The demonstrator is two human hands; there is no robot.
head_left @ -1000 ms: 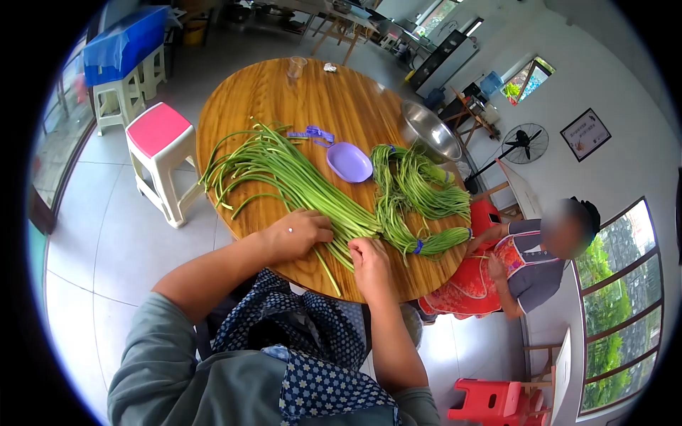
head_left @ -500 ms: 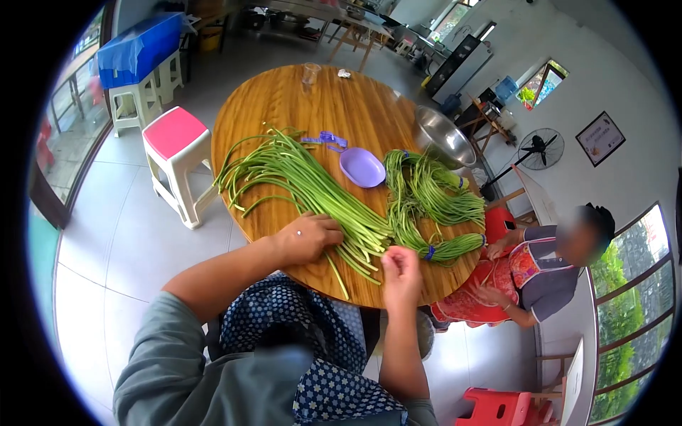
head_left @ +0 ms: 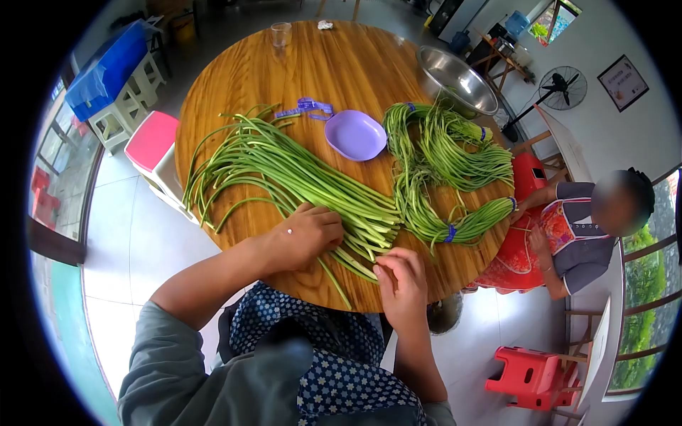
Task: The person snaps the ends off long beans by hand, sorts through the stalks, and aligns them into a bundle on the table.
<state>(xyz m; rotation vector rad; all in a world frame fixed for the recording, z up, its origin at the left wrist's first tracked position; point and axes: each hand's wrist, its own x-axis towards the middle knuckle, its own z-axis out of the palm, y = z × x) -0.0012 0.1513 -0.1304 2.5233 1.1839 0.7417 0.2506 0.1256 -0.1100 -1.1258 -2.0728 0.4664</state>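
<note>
A loose pile of long green garlic scapes (head_left: 284,160) lies slantwise across the round wooden table. My left hand (head_left: 310,233) is curled over the near side of the pile, its fingers closed on some of the stems. At the cut ends, my right hand (head_left: 403,281) pinches the tip of a stem between thumb and fingers. To the right lie tied green bundles (head_left: 462,160) with blue-purple bands, one near bundle (head_left: 472,226) curving toward the table edge. A shallow purple dish (head_left: 355,136) sits behind the pile, beside some purple ties (head_left: 307,108).
A steel bowl (head_left: 458,77) stands at the table's far right edge, and a clear cup (head_left: 281,33) at the back. A person in a red apron (head_left: 508,255) sits to the right. A pink-topped stool (head_left: 153,142) stands left, red stools (head_left: 526,376) lower right.
My right hand has come down from its raised position to the stem ends. My left hand stays on the pile. The head view has tilted and moved closer to the table.
</note>
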